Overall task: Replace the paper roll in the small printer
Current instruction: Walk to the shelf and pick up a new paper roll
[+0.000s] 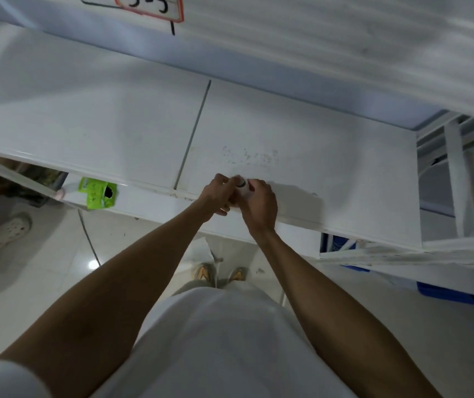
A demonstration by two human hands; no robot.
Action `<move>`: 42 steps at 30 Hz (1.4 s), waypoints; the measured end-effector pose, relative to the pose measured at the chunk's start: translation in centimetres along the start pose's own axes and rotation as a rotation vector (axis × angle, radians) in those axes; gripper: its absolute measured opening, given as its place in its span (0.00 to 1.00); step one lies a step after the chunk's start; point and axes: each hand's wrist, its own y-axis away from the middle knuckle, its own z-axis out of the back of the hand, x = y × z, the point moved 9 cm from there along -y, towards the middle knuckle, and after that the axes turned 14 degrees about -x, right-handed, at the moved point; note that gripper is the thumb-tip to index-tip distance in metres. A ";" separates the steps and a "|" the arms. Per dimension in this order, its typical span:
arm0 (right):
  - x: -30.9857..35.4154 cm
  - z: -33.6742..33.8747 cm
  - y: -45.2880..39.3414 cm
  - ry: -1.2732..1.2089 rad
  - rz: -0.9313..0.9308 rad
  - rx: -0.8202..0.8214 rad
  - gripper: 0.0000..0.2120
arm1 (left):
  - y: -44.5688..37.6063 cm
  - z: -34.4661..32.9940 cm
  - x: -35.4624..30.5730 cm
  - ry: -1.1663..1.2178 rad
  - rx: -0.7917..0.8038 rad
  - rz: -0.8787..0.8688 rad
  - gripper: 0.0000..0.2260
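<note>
Both my hands meet over the front edge of a white table [301,156]. Between them is a small white object with a dark ring on it [242,185], either the paper roll or the small printer; blur and my fingers hide most of it. My left hand [219,196] grips it from the left and below. My right hand [258,205] wraps it from the right, fingers curled over the top. Nothing else of the printer shows.
A green label with a black hole [99,193] hangs at the table's front edge to the left. Another person's foot in a white clog [11,229] stands on the tiled floor at far left. White racks [459,179] and blue bins [454,294] stand at right.
</note>
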 end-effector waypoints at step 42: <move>15.5 -9.8 -1.8 -0.150 0.591 0.359 0.15 | 0.7 14.7 6.2 0.845 -0.328 0.121 0.17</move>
